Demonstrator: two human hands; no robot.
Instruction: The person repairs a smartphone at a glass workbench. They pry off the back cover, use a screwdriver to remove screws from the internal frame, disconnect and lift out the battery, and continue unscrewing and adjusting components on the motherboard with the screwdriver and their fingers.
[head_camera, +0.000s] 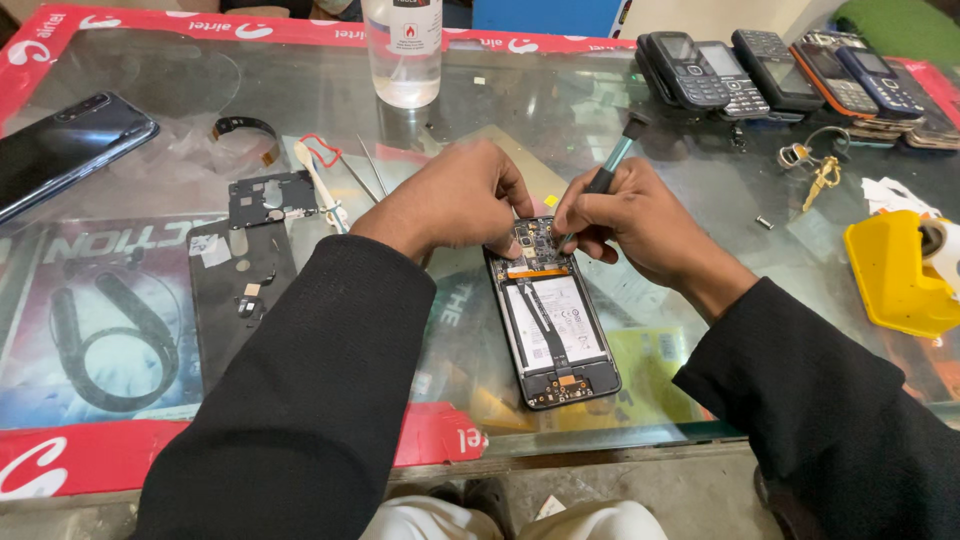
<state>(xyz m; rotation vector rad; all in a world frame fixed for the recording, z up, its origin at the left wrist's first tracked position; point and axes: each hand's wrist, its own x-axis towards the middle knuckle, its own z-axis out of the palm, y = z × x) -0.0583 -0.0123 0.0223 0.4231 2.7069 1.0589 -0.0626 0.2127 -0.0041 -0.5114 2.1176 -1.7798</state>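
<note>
Opened phone (553, 325) lies under both hands: left hand (455, 200) pinches its top edge, right hand (625, 215) grips a screwdriver (612, 165).

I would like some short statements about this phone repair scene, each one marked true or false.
1. The right hand holds a screwdriver over the opened phone. True.
2. The left hand rests on the clear bottle. False: it touches the top end of the opened phone.
3. The phone's back cover lies to the left of the opened phone. True.
4. The keypad phones are stacked in front of the person. False: they lie at the far right of the table.
</note>
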